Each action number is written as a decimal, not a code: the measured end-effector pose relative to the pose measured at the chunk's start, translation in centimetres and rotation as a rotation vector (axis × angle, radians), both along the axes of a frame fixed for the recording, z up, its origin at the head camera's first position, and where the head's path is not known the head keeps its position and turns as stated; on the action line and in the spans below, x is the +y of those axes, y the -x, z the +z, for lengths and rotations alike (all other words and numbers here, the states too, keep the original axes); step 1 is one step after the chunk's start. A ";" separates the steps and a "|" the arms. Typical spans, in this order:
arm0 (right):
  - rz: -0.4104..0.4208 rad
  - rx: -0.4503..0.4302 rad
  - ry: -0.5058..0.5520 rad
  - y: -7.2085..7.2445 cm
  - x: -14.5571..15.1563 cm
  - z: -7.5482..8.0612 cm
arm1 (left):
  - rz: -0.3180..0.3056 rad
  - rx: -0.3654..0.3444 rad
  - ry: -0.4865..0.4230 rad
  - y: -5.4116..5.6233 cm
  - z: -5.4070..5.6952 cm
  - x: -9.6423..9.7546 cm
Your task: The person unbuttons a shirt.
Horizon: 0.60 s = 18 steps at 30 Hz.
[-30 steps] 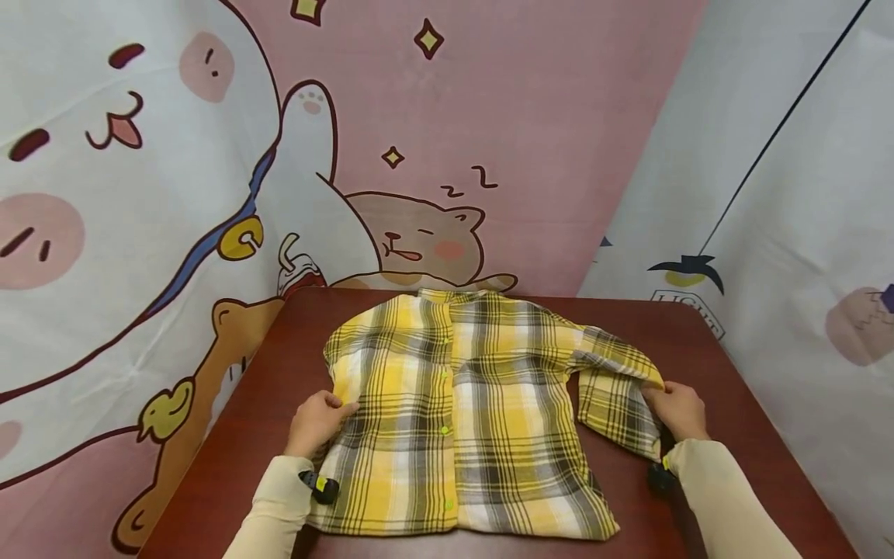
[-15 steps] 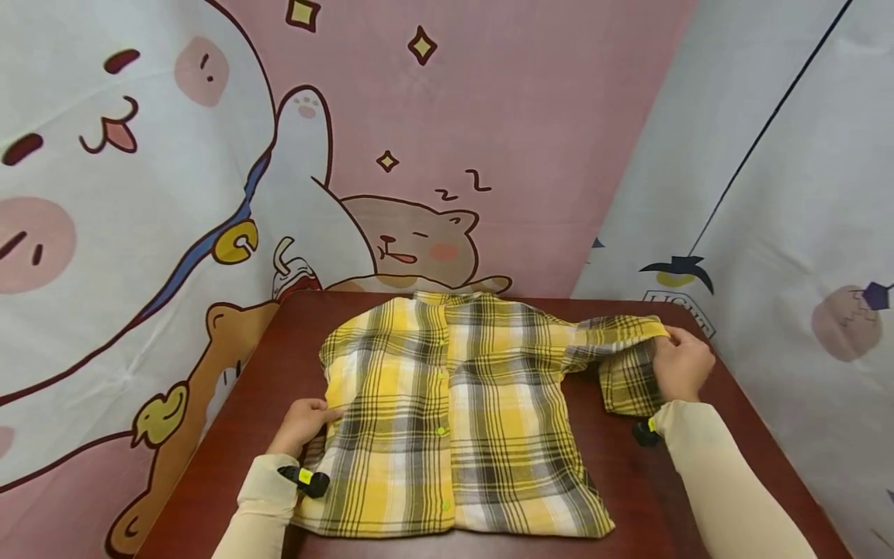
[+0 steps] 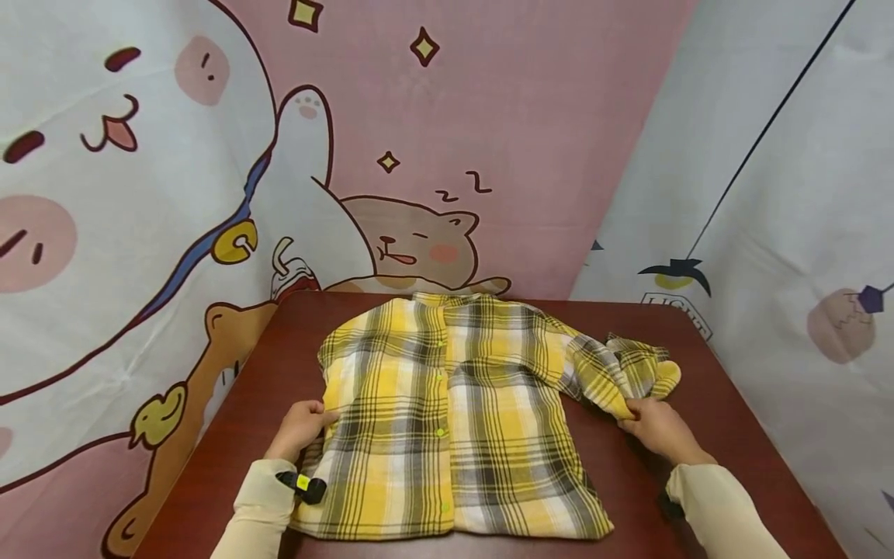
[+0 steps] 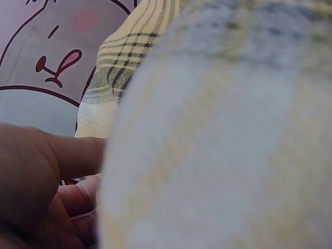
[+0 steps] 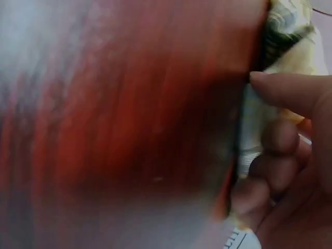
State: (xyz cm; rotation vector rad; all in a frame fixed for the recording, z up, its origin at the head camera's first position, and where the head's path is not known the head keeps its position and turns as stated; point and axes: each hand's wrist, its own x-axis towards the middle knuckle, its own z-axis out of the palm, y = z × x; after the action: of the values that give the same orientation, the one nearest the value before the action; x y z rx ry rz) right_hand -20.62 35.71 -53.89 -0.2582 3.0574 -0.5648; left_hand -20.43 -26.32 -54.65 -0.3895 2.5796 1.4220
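Shirt: a yellow, grey and white plaid shirt [image 3: 401,419] lies front up and spread on the table [image 3: 279,365], collar [image 3: 454,300] at the far edge, hem toward the person, buttons down the middle.
Left hand: the left hand [image 3: 299,428] pinches the shirt's left side edge about midway down, thumb on top, fingers curled beneath.
Right hand: the right hand [image 3: 660,431] is closed to a pinch, holding a fold of the sleeve on the right.
Sleeve: that sleeve [image 3: 594,369] slants out from the shoulder and bunches; its loose end [image 3: 667,379] bends back beyond the hand, near the table's right edge.
Other sleeve: not laid out on the left; plaid cloth shows under the left wrist, but I cannot tell if it is that sleeve.
Sleeve work: the step in hand appears to be arranging the right sleeve while the left hand steadies the body.
Next for the sleeve: it seems to call for drawing the bunched cloth straight and smoothing the end without dragging the shirt askew.
Backdrop: a pink and white cartoon-animal cloth [image 3: 545,155] hangs behind.
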 end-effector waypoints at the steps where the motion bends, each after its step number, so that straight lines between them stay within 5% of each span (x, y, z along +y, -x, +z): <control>1: 0.009 -0.084 0.012 -0.1 0.2 -0.1 | -0.004 -0.002 0.004 0.0 -0.1 0.0; 6: -0.069 -0.140 0.025 0.6 0.6 2.1 | -0.004 0.002 0.002 0.0 -0.5 0.0; 11: -0.060 -0.190 -0.143 1.5 0.2 2.3 | -0.006 0.005 0.013 0.0 -0.5 -0.1; 15: -0.020 -0.094 -0.224 1.9 -0.1 1.4 | -0.021 0.002 0.024 0.1 -0.4 0.1; 18: -0.049 0.073 -0.208 2.9 -1.3 2.5 | -0.033 0.004 0.042 0.1 -0.2 0.2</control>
State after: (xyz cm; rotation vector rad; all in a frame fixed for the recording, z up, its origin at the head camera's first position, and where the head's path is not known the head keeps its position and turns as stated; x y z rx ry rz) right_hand -23.50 34.44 -51.39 -0.2026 3.1673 -0.2395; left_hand -20.56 -26.14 -54.87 -0.3485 2.6106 1.3617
